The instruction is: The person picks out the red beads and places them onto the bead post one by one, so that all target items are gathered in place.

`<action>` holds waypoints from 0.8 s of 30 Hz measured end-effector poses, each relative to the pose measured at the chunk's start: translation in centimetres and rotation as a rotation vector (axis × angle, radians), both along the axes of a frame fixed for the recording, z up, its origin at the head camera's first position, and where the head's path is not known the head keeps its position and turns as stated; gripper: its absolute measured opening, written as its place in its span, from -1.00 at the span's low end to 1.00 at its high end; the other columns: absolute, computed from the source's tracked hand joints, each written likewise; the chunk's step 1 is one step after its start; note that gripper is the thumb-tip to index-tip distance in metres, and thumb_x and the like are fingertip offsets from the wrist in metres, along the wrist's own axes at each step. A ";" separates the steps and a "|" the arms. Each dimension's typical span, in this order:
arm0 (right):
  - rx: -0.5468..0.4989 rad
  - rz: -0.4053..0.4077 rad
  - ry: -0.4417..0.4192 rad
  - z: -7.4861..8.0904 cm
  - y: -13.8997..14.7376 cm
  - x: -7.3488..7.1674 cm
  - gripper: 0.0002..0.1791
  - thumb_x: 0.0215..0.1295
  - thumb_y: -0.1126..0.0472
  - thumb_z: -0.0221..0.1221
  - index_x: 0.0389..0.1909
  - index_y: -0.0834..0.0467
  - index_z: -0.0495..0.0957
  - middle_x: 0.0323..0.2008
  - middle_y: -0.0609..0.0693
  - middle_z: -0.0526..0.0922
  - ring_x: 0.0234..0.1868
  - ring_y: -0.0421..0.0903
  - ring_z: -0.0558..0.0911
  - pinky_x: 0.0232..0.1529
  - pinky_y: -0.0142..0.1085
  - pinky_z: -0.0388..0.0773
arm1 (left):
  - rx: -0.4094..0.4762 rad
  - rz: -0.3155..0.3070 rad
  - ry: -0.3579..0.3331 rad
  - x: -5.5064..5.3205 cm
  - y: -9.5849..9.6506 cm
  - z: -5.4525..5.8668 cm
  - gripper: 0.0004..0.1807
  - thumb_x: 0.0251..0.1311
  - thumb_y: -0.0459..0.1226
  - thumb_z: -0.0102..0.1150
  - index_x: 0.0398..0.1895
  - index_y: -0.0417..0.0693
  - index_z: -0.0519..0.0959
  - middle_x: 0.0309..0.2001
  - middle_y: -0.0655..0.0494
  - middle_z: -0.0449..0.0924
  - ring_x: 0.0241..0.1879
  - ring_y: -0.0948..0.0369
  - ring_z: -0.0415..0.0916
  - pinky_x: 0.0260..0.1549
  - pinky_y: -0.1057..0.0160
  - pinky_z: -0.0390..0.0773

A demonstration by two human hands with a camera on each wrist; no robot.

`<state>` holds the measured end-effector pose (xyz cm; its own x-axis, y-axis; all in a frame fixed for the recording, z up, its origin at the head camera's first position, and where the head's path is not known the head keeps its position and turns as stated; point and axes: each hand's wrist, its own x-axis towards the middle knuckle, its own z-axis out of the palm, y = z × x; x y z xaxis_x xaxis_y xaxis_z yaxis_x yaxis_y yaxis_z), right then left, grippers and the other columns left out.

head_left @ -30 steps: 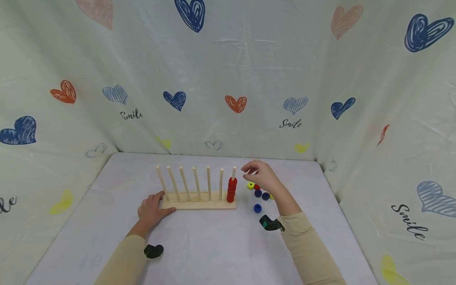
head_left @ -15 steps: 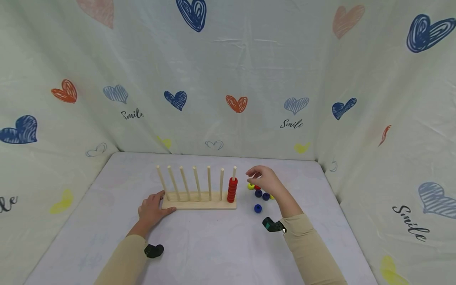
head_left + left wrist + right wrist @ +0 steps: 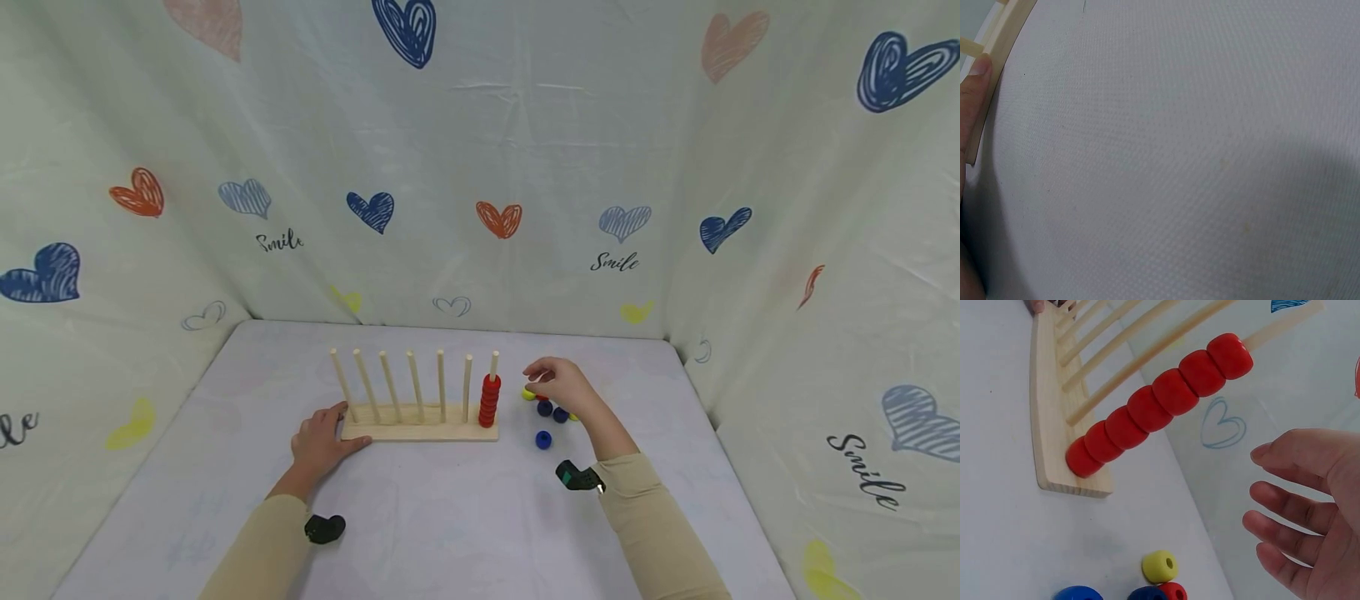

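Note:
A wooden bead rack [image 3: 420,432] with several upright pegs stands on the table. Its rightmost peg carries a stack of several red beads [image 3: 1150,408], with bare wood at the top; the other pegs are bare. My left hand [image 3: 318,442] holds the rack's left end, thumb along the front edge and fingers behind. To the right of the rack, my right hand [image 3: 566,387] hovers above loose beads, fingers loosely bent and holding nothing. Beneath it lie a yellow bead [image 3: 1159,567], a red bead [image 3: 1174,591] and dark blue beads [image 3: 545,408], partly covered in the head view.
A blue bead [image 3: 543,440] lies nearer the front, apart from the cluster. The white table [image 3: 450,517] reaches back to a hanging cloth [image 3: 555,150] printed with hearts, which also closes off both sides.
My right hand has drawn away from the top of the red stack, moving right and down over the loose beads. The left hand keeps its hold on the rack.

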<state>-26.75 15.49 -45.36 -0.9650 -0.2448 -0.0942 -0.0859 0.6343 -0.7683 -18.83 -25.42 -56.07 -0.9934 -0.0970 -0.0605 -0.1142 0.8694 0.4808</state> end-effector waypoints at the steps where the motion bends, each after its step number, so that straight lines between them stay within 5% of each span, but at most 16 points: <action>1: 0.000 -0.001 -0.001 -0.2 0.1 -0.1 -0.74 0.22 0.27 0.31 -0.07 0.22 0.63 -0.20 0.01 0.62 -0.20 -0.06 0.56 -0.23 -0.24 0.56 | 0.002 0.001 -0.001 0.0 0.0 0.0 -0.01 0.01 0.16 0.36 0.38 -0.22 0.22 0.22 -0.36 0.28 0.18 -0.33 0.21 -0.02 -0.28 0.23; 24: 0.076 -0.041 -0.068 -3.5 1.7 -1.0 -0.67 0.22 0.27 0.32 -0.01 0.26 0.61 -0.04 0.11 0.61 -0.13 0.00 0.55 -0.15 -0.14 0.53 | 0.003 0.004 0.006 0.0 -0.1 -0.2 -0.01 0.01 0.16 0.37 0.38 -0.22 0.22 0.22 -0.36 0.28 0.17 -0.34 0.21 -0.02 -0.29 0.22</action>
